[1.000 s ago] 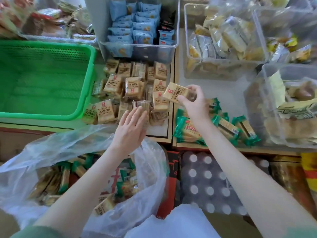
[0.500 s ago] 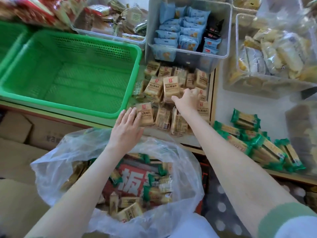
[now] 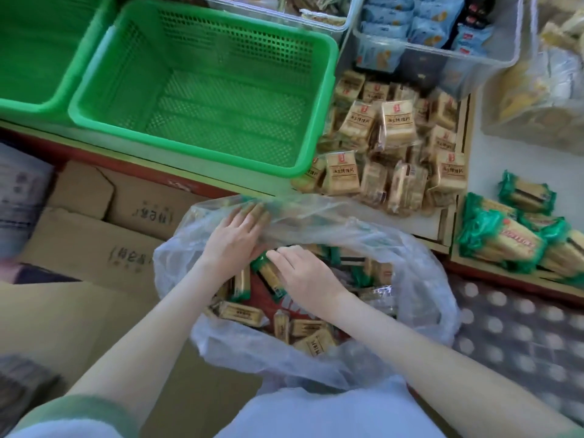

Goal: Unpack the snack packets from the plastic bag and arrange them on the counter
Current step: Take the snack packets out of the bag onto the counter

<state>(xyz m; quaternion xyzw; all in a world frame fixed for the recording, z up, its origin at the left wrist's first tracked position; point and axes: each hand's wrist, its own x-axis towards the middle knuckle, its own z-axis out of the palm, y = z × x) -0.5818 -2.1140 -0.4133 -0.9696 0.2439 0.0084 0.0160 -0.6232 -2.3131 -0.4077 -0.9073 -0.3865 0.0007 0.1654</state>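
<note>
Dropping back from the counter [image 3: 485, 172], we now have both hands inside the plastic bag [image 3: 420, 257], where a moment ago they were up at the heap of tan packets [image 3: 395, 143]; that heap lies beside the green basket [image 3: 202, 99], and the green-ended pile [image 3: 505, 241] sits apart to its right, so the last packet is delivered and we judge a fresh pick is starting. Plenty of stock is left in the bag, both tan packets [image 3: 240, 312] and green-ended ones, so the unpacking looks far from finished. Our left hand [image 3: 234, 240] lies with fingers straight, pushed under the bag's far film, gripping nothing we can see. Our right hand [image 3: 305, 275] rests its fingers on a green-ended packet [image 3: 268, 275]; whether it has closed on it we cannot tell
</note>
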